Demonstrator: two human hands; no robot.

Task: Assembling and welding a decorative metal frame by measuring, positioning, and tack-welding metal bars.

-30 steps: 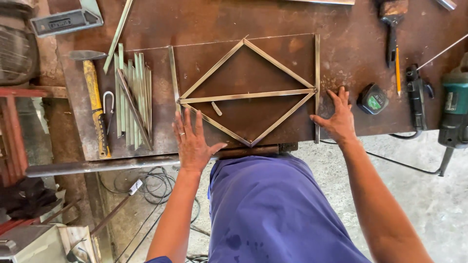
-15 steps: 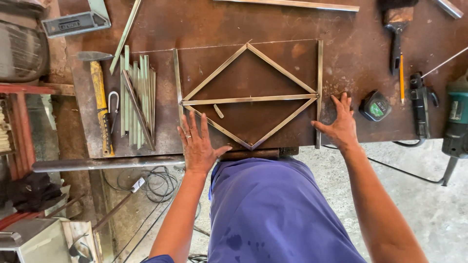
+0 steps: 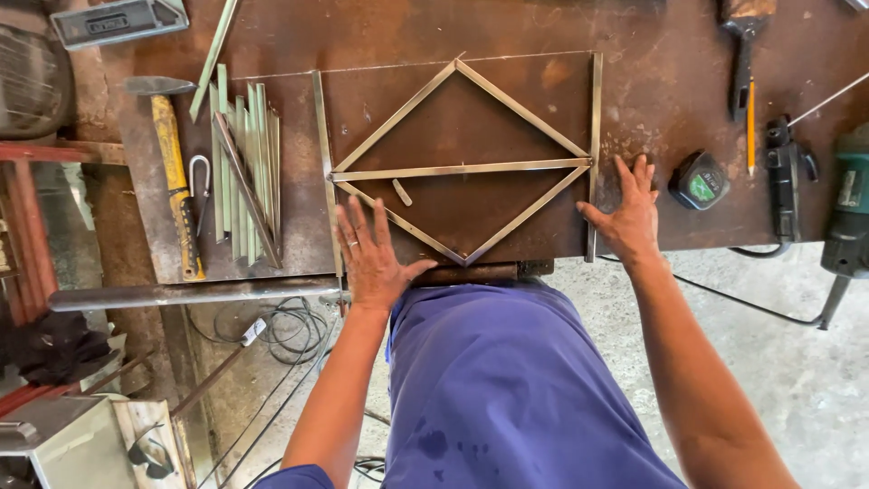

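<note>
A diamond-shaped frame of thin steel bars with a horizontal crossbar (image 3: 462, 168) lies flat on the rusty brown steel workbench (image 3: 652, 81), between two upright side bars. The left hand (image 3: 371, 258) and right hand (image 3: 629, 213) press flat, fingers spread, gripping nothing, at its lower corners. A bundle of cut steel strips (image 3: 243, 172) and a yellow-handled hammer (image 3: 172, 172) lie left; a black tape measure (image 3: 699, 180) lies just right.

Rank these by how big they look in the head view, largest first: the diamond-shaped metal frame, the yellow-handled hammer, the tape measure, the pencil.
1. Diamond-shaped metal frame, by far the largest.
2. Yellow-handled hammer.
3. Pencil is longer than the tape measure, but far thinner; the tape measure covers more area. All lie on the same table, so nearness hardly matters.
</note>
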